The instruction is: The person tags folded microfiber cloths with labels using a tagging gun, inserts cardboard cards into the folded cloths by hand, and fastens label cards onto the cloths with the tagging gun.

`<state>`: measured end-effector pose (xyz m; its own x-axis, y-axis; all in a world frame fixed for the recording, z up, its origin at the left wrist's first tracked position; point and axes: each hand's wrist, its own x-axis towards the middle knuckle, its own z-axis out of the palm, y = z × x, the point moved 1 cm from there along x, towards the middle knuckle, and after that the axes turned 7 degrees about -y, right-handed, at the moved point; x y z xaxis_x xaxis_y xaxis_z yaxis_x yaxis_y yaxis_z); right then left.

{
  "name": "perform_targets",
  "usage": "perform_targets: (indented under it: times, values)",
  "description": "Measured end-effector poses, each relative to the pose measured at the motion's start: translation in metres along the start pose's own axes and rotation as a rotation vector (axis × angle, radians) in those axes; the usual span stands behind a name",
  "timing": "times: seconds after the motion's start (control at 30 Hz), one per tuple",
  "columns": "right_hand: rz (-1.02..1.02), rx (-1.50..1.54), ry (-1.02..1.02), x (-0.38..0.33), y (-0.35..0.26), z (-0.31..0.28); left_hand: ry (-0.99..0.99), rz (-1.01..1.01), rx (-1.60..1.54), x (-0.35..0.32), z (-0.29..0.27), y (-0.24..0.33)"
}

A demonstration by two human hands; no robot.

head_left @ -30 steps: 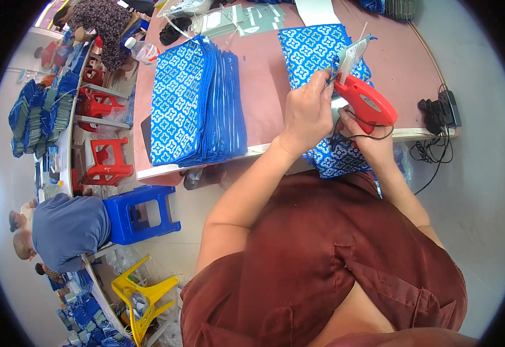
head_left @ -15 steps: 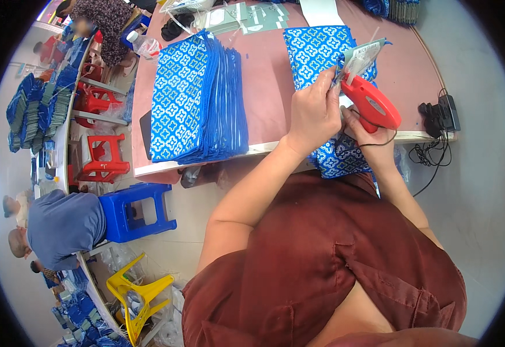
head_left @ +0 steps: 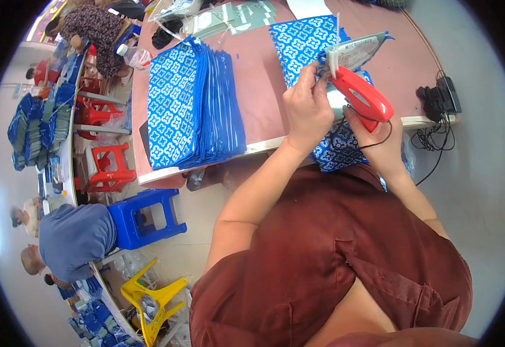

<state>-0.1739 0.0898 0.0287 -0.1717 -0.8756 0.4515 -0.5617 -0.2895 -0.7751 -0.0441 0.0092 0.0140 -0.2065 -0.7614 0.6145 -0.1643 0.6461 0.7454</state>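
My right hand (head_left: 377, 141) is wrapped around a red tagging gun (head_left: 365, 95), and a thin dark cord loops from it across the hand. My left hand (head_left: 309, 110) pinches the edge of a blue-and-white patterned cloth together with a grey-green label card (head_left: 357, 53). The gun's tip meets the card beside my left fingertips; the exact contact is hidden. A clear thin strip stands up from the gun there. More patterned blue cloth (head_left: 301, 43) lies under and behind my hands and hangs over the table edge. To the left stands a thick stack of folded cloths (head_left: 174, 107).
Grey-green cards (head_left: 252, 17) are spread at the table's far side, near a plastic bottle (head_left: 133, 56). A black device with tangled cables (head_left: 437, 101) sits at the right corner. Blue (head_left: 148, 217) and yellow stools (head_left: 154, 295) stand left, near a seated person (head_left: 79, 237).
The label card now shows more of its face, fanned out to the right above the gun. Both hands keep their grip. The whole view has shifted slightly.
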Motion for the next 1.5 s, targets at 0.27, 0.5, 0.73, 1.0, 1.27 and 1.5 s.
perform_targets:
  times: [0.27,0.5,0.73,1.0,1.27,1.5]
  values:
    - [0.076,0.252,0.013,-0.006,0.001,0.019,0.108,0.062,-0.043,-0.002,-0.005,-0.014]
    - [0.103,0.484,0.04,-0.008,-0.016,0.013,0.143,-0.305,-0.471,0.023,-0.04,-0.033]
    - [0.083,0.663,0.025,0.003,-0.021,-0.031,-0.001,-0.245,-0.591,0.019,-0.04,-0.039]
    - [-0.037,0.579,0.133,0.039,-0.002,-0.088,-0.263,0.204,0.116,-0.004,-0.033,-0.066]
    - [-0.004,0.473,0.143,0.066,0.049,-0.064,-0.459,0.168,0.407,-0.027,-0.051,-0.025]
    - [0.474,-0.464,-0.069,0.076,0.151,-0.056,-0.465,0.129,0.155,-0.013,-0.066,0.004]
